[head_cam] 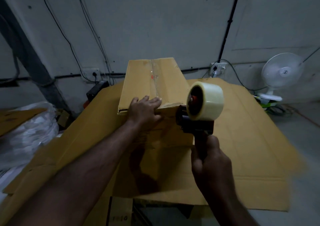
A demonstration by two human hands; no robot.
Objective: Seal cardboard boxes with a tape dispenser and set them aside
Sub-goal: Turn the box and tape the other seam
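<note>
The cardboard box (166, 80) stands in the middle of the view on flat cardboard sheets (242, 139) that cover the desk, with one short end turned toward us. Along its top seam (154, 77) we see a shiny strip, so we judge the top flaps are already taped, at least for most of the length.

Our left hand (143, 109) lies flat on the near top edge of the box. Its grip is apart: the fingers are straight and press on the cardboard without closing around anything. Our right hand (210, 161) has its grip clamped around the handle of the tape dispenser (197, 125), which is beside the near right corner of the box. We cannot tell if it touches. The roll of clear tape (207, 101) on it looks almost full.

The box seems light and fairly stiff, but the walls and flaps will bend if we press in the middle of a panel. The near left corner shows a small gap under the flap. To set it aside, we think it is better to hold it with flat palms on two opposite sides, low and near the corners, and not by the taped flaps. The smooth cardboard can slip in the hands.
</note>
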